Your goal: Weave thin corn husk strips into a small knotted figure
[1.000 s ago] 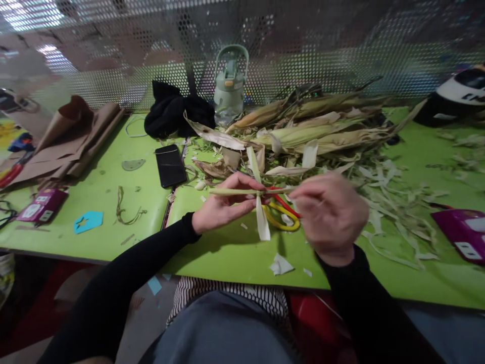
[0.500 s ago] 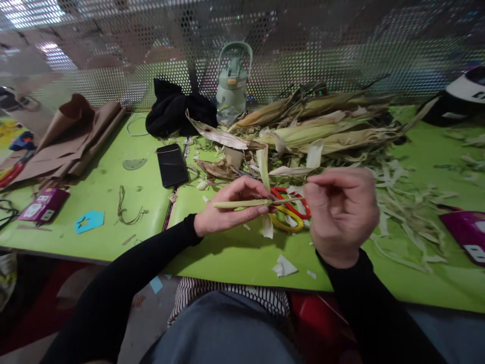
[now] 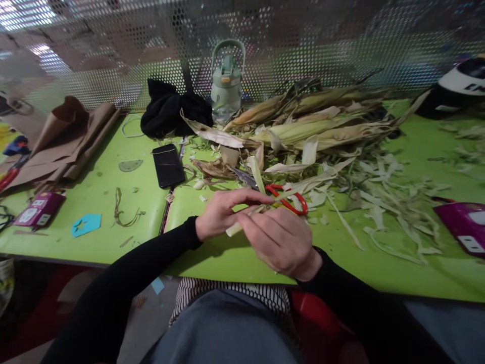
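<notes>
Apparently for steadiness, both hands close on one husk piece above the table: left hand braces it, right hand pinches near its pale end; scissors lie just beyond, likely for easy reach, by the husk pile

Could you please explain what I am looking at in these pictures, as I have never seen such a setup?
There is no robot: these are a person's bare hands, seen by one camera worn on the head, looking forward and down. The left hand and right hand meet around a pale husk piece. On the green table, just beyond them, lie red-handled scissors and a heap of corn husks. Farther left are a phone, black cloth and brown paper. A bottle stands behind.
</notes>
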